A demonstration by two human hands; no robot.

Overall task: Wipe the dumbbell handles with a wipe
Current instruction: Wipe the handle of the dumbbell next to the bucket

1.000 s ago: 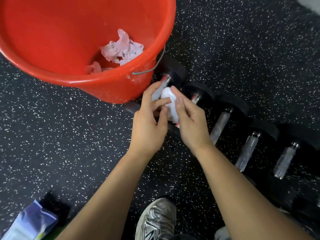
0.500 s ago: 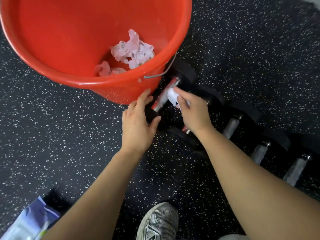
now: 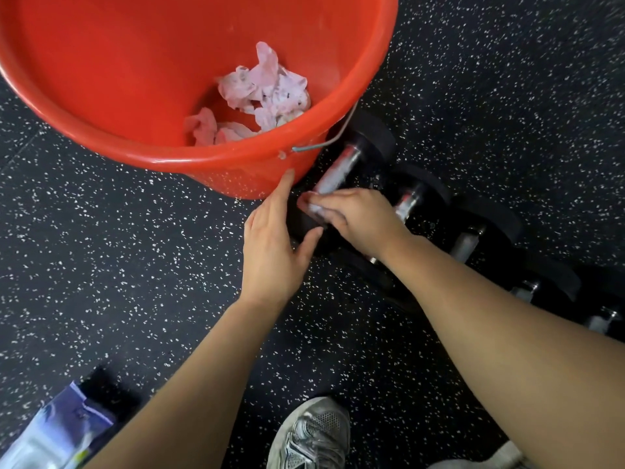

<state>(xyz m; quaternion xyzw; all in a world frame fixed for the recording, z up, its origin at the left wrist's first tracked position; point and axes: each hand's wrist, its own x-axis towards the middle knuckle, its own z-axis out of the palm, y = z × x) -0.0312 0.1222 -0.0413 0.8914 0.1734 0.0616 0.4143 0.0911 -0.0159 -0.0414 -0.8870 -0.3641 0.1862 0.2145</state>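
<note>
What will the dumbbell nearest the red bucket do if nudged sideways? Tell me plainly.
The black round-headed dumbbell with the chrome handle would probably roll, as its ends look circular. It likely feels heavy. The left hand braces its near end while the right hand presses the white wipe.

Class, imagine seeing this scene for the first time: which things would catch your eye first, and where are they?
The big red bucket fills the upper left, crumpled used wipes lying inside. Just below its rim, the right hand presses a white wipe on the nearest dumbbell's handle; the left hand is beside it.
</note>
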